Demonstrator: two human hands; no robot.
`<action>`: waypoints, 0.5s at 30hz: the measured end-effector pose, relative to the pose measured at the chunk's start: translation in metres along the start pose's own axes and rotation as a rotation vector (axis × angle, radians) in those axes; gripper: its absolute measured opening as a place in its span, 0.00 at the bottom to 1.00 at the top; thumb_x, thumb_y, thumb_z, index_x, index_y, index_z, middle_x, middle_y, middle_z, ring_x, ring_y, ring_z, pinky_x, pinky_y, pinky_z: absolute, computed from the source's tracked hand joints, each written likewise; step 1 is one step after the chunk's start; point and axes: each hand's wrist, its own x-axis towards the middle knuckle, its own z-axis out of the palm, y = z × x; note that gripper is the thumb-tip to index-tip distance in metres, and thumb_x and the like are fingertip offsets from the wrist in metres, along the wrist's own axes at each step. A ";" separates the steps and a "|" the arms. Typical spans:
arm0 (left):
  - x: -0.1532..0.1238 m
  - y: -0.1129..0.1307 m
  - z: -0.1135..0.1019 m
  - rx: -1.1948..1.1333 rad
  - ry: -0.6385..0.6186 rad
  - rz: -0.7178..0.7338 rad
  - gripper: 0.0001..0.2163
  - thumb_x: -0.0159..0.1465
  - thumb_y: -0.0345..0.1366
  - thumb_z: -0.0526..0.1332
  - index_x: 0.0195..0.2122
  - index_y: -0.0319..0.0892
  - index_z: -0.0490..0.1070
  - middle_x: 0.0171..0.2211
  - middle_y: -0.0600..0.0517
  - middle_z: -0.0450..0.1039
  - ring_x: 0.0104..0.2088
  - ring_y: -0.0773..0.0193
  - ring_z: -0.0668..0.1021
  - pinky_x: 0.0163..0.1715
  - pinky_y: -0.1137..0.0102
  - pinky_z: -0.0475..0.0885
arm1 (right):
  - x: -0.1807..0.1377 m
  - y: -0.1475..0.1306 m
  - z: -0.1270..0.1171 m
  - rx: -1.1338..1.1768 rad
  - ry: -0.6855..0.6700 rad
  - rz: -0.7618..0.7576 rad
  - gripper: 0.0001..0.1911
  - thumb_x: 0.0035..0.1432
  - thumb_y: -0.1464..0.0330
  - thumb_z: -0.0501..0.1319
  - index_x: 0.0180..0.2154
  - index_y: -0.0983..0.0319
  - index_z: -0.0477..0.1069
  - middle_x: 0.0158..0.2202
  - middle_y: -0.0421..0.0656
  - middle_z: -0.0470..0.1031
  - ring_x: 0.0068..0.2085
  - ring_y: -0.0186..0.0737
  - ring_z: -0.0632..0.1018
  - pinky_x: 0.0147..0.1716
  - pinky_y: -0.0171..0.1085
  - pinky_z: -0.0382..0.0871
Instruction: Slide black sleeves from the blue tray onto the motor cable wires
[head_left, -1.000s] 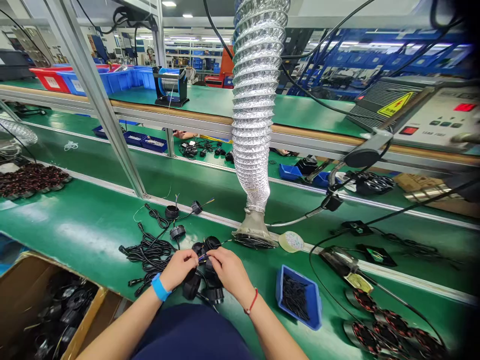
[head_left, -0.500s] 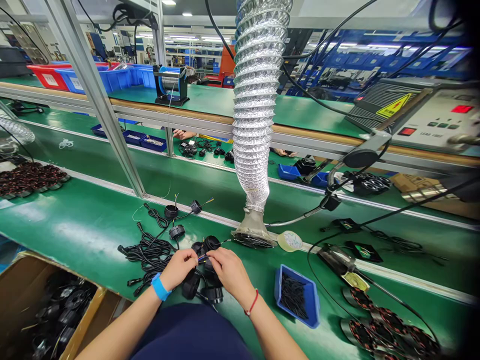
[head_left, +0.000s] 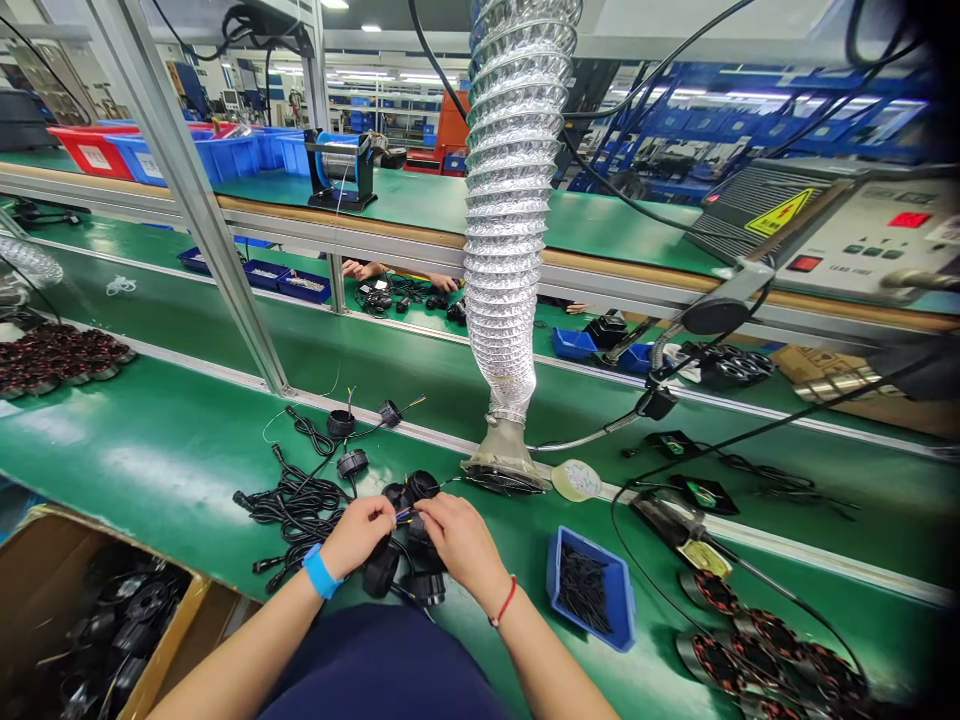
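Observation:
My left hand [head_left: 363, 535], with a blue band at the wrist, pinches thin coloured wires [head_left: 405, 514] between thumb and fingertips. Opposite it, my right hand [head_left: 459, 535], wearing a red cord bracelet, pinches at the same wires. The fingers hide exactly which strands each hand has. Around and below the hands lie several round black plastic housings [head_left: 424, 587] with cables. A heap of black cables [head_left: 307, 510] with plugs rests to the left, beside a black cap [head_left: 352, 462].
A silver extraction duct [head_left: 510, 300] hangs just beyond my hands. Right of them stand a blue tray [head_left: 631, 615] of black tubing pieces, a soldering station [head_left: 862, 240] and copper-wound stators [head_left: 765, 650]. A cardboard box [head_left: 191, 625] is at the left. Another person's hands [head_left: 364, 270] show across the bench.
My hands stay almost still, pinched at the wires. The view has shifted very slightly. Across the bench, another person's hand has come into sight beside the duct.

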 end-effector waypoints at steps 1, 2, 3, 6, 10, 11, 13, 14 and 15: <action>0.000 0.000 0.000 -0.005 -0.002 0.002 0.10 0.50 0.37 0.50 0.24 0.32 0.62 0.23 0.53 0.60 0.27 0.76 0.62 0.30 0.80 0.57 | 0.000 0.000 0.000 -0.002 -0.003 0.009 0.19 0.57 0.60 0.38 0.42 0.50 0.63 0.40 0.35 0.64 0.41 0.22 0.60 0.46 0.30 0.47; 0.000 -0.001 0.000 -0.009 -0.004 0.005 0.10 0.50 0.37 0.50 0.24 0.32 0.62 0.23 0.53 0.60 0.27 0.76 0.62 0.30 0.80 0.57 | 0.000 -0.001 -0.001 -0.008 -0.010 0.010 0.19 0.57 0.60 0.38 0.41 0.51 0.63 0.40 0.35 0.64 0.41 0.22 0.60 0.46 0.30 0.47; 0.000 -0.001 0.000 -0.011 -0.006 0.005 0.10 0.50 0.36 0.50 0.25 0.32 0.62 0.23 0.53 0.60 0.27 0.76 0.62 0.30 0.80 0.57 | 0.000 -0.001 -0.001 -0.015 -0.017 0.007 0.19 0.56 0.60 0.38 0.41 0.51 0.63 0.40 0.35 0.64 0.41 0.22 0.60 0.45 0.30 0.47; 0.001 0.000 -0.001 0.009 -0.003 0.005 0.10 0.50 0.36 0.50 0.25 0.32 0.62 0.23 0.53 0.60 0.26 0.77 0.62 0.30 0.80 0.57 | -0.001 -0.003 -0.001 -0.023 -0.018 -0.015 0.19 0.57 0.60 0.37 0.41 0.51 0.63 0.39 0.36 0.64 0.40 0.22 0.60 0.44 0.30 0.47; 0.001 0.003 0.000 0.038 -0.004 0.001 0.10 0.50 0.36 0.50 0.25 0.32 0.62 0.23 0.53 0.60 0.26 0.77 0.61 0.29 0.80 0.57 | -0.001 -0.005 -0.002 0.022 0.002 -0.034 0.19 0.56 0.59 0.38 0.42 0.52 0.64 0.39 0.36 0.64 0.40 0.21 0.61 0.45 0.29 0.47; 0.001 0.004 0.000 0.047 -0.005 0.000 0.10 0.50 0.36 0.49 0.25 0.32 0.62 0.23 0.53 0.59 0.26 0.77 0.61 0.29 0.80 0.56 | -0.001 -0.006 -0.003 0.043 -0.003 -0.032 0.19 0.56 0.59 0.38 0.41 0.52 0.64 0.40 0.35 0.64 0.40 0.21 0.61 0.45 0.28 0.48; -0.001 0.006 0.001 0.071 -0.005 0.000 0.10 0.50 0.36 0.49 0.25 0.32 0.62 0.23 0.54 0.59 0.26 0.77 0.60 0.30 0.80 0.56 | -0.002 -0.008 -0.005 0.084 -0.019 -0.011 0.18 0.56 0.59 0.39 0.40 0.52 0.64 0.39 0.34 0.64 0.40 0.19 0.61 0.44 0.27 0.48; -0.001 0.007 0.001 0.083 -0.002 -0.001 0.10 0.50 0.36 0.50 0.25 0.33 0.62 0.23 0.54 0.58 0.26 0.77 0.60 0.29 0.80 0.56 | -0.003 -0.009 -0.006 0.099 -0.025 0.010 0.18 0.56 0.59 0.39 0.39 0.53 0.64 0.39 0.34 0.64 0.39 0.19 0.61 0.43 0.26 0.48; -0.002 0.007 0.001 0.092 0.000 0.001 0.10 0.51 0.36 0.50 0.25 0.33 0.62 0.24 0.54 0.58 0.26 0.77 0.60 0.29 0.80 0.56 | -0.004 -0.009 -0.007 0.110 -0.026 0.032 0.18 0.56 0.59 0.39 0.37 0.54 0.64 0.38 0.34 0.64 0.38 0.19 0.61 0.42 0.26 0.48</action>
